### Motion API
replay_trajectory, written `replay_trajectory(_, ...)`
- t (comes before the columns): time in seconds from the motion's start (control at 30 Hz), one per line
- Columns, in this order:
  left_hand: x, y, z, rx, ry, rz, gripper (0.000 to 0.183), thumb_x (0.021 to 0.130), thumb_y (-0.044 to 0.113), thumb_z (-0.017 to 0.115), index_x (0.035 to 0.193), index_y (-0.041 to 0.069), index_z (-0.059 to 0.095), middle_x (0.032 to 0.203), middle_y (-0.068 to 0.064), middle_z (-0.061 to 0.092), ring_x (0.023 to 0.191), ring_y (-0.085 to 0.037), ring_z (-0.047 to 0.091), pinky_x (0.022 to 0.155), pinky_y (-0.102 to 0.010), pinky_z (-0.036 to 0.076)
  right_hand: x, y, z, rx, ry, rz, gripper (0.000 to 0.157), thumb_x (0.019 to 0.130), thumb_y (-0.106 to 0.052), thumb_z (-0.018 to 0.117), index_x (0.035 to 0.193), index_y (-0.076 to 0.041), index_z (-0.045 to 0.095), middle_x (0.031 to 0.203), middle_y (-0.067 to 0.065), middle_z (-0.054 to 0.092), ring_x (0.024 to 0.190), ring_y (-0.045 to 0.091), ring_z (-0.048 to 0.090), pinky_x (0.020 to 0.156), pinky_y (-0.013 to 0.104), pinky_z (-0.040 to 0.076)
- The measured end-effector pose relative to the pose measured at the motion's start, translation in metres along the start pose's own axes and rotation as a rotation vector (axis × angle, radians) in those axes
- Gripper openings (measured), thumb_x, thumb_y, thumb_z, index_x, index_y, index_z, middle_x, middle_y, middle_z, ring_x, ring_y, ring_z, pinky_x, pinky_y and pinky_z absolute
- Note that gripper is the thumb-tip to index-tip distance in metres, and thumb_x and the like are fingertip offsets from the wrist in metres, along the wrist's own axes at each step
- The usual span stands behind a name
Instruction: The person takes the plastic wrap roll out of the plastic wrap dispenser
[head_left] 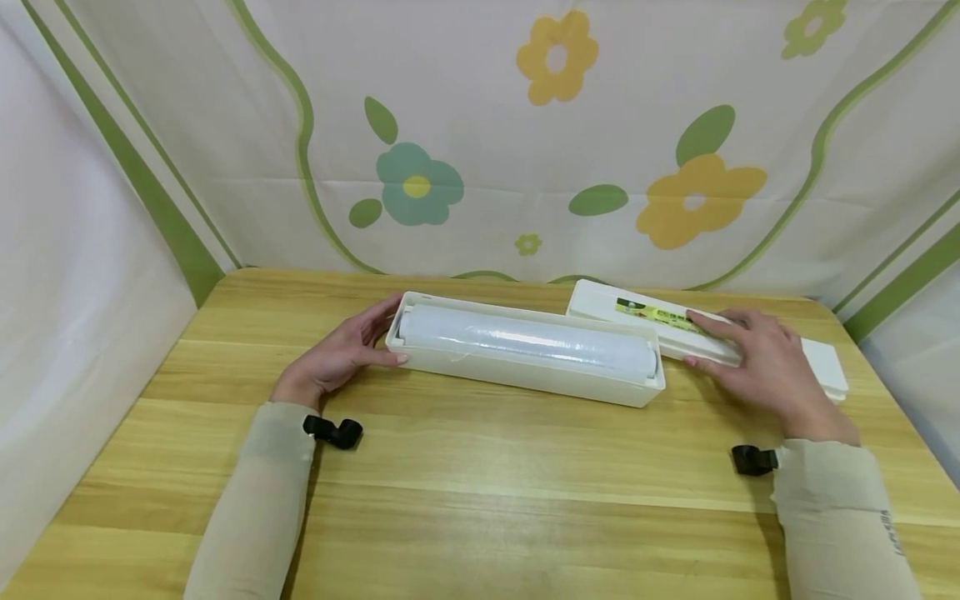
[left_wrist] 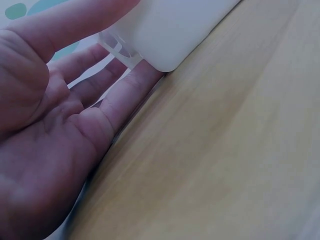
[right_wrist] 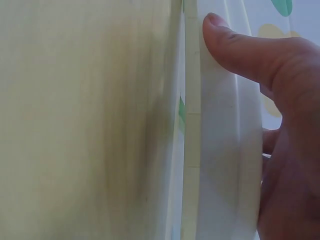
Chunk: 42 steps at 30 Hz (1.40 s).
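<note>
A long white plastic box (head_left: 517, 381) lies uncovered on the wooden table, tilted slightly down to the right. Inside it is a glossy roll of cling film (head_left: 525, 337). My left hand (head_left: 341, 354) grips the box's left end, thumb at the near corner and fingers behind; the left wrist view shows the box end (left_wrist: 170, 30) between thumb and fingers. Behind and right of the box is its white lid (head_left: 603, 302), with a yellow-green label (head_left: 656, 312). My right hand (head_left: 772, 367) holds the lid across its middle, with the thumb on the near side (right_wrist: 220, 150).
The wooden table (head_left: 480, 492) ends at the back against a white curtain (head_left: 480, 108) printed with flowers. Cloth also hangs along the left and right sides. A black camera mount (head_left: 335, 432) is on the left wrist, another black mount (head_left: 753, 460) on the right.
</note>
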<state>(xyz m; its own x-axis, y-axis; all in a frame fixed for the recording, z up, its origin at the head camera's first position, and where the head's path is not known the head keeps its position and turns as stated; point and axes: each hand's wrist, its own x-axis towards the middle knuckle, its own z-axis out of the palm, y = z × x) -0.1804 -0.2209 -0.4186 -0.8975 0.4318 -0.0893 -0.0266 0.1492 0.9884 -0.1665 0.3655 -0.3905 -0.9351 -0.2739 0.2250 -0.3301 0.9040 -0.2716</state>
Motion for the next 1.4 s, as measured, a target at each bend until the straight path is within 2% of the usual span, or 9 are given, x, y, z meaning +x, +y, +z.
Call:
replay_trajectory(0.23, 0.000, -0.001, 0.001, -0.008, -0.004, -0.001, 0.103, 0.092, -0.002, 0.080, 0.174, 0.020, 0.022, 0.180, -0.004, 0.023, 0.165, -0.028, 0.020, 0.111, -0.010, 0.038, -0.001, -0.001, 0.001, 0.035, -0.043, 0.027, 0.069, 0.091, -0.035, 0.088, 0.152, -0.013, 0.062, 0.143, 0.034, 0.055, 0.132, 0.060, 0.046, 0.103, 0.081, 0.028)
replay_trajectory(0.5, 0.001, 0.000, 0.002, -0.010, -0.001, -0.011, 0.103, 0.092, -0.003, 0.080, 0.174, 0.021, 0.022, 0.179, -0.002, 0.024, 0.165, -0.027, 0.022, 0.112, -0.011, 0.038, -0.002, 0.000, 0.000, 0.041, -0.081, 0.041, 0.072, 0.091, -0.037, 0.087, 0.154, -0.016, 0.059, 0.147, 0.035, 0.052, 0.134, 0.061, 0.044, 0.101, 0.079, 0.029)
replay_trajectory(0.97, 0.006, 0.001, 0.005, -0.014, -0.005, -0.012, 0.102, 0.092, -0.002, 0.080, 0.173, 0.021, 0.024, 0.179, -0.003, 0.024, 0.164, -0.028, 0.023, 0.111, -0.011, 0.039, -0.003, 0.006, 0.001, 0.039, -0.078, 0.034, 0.074, 0.091, -0.036, 0.087, 0.154, -0.013, 0.057, 0.149, 0.038, 0.049, 0.135, 0.063, 0.042, 0.103, 0.080, 0.028)
replay_trajectory(1.1, 0.006, 0.001, 0.005, -0.012, -0.002, -0.024, 0.102, 0.092, -0.002, 0.080, 0.174, 0.021, 0.023, 0.179, -0.002, 0.024, 0.164, -0.027, 0.023, 0.110, -0.011, 0.039, -0.001, 0.001, -0.006, 0.034, -0.057, 0.051, 0.074, 0.087, -0.034, 0.090, 0.150, -0.011, 0.059, 0.158, 0.039, 0.039, 0.148, 0.065, 0.027, 0.111, 0.085, 0.017)
replay_trajectory(1.2, 0.006, 0.002, 0.004, -0.012, 0.005, -0.021, 0.102, 0.092, -0.003, 0.080, 0.173, 0.020, 0.024, 0.179, -0.004, 0.025, 0.163, -0.029, 0.025, 0.109, -0.012, 0.043, 0.003, -0.012, -0.017, 0.059, -0.029, 0.032, 0.075, 0.081, -0.028, 0.095, 0.145, -0.009, 0.062, 0.162, 0.037, 0.035, 0.155, 0.064, 0.017, 0.115, 0.086, 0.014)
replay_trajectory(1.23, 0.006, 0.002, 0.004, -0.015, 0.011, -0.020, 0.102, 0.091, -0.004, 0.080, 0.173, 0.019, 0.024, 0.179, -0.005, 0.025, 0.163, -0.029, 0.025, 0.108, -0.013, 0.045, 0.004, -0.018, -0.021, 0.069, -0.015, 0.008, 0.074, 0.079, -0.024, 0.096, 0.144, -0.008, 0.064, 0.160, 0.036, 0.038, 0.155, 0.063, 0.019, 0.114, 0.085, 0.018)
replay_trajectory(1.3, 0.007, 0.002, 0.004, -0.016, 0.020, -0.015, 0.101, 0.091, -0.005, 0.079, 0.173, 0.018, 0.025, 0.179, -0.006, 0.026, 0.162, -0.030, 0.026, 0.106, -0.014, 0.048, 0.006, -0.034, -0.029, 0.090, 0.015, -0.049, 0.070, 0.077, -0.017, 0.096, 0.140, -0.006, 0.067, 0.154, 0.033, 0.048, 0.148, 0.059, 0.034, 0.110, 0.079, 0.030)
replay_trajectory(1.4, 0.006, 0.003, 0.003, -0.017, 0.032, -0.023, 0.102, 0.090, -0.006, 0.080, 0.173, 0.019, 0.025, 0.178, -0.004, 0.027, 0.163, -0.029, 0.026, 0.106, -0.013, 0.047, 0.009, -0.060, -0.033, 0.090, 0.092, -0.131, 0.057, 0.080, -0.013, 0.094, 0.133, -0.007, 0.073, 0.137, 0.023, 0.063, 0.127, 0.049, 0.056, 0.097, 0.060, 0.045)
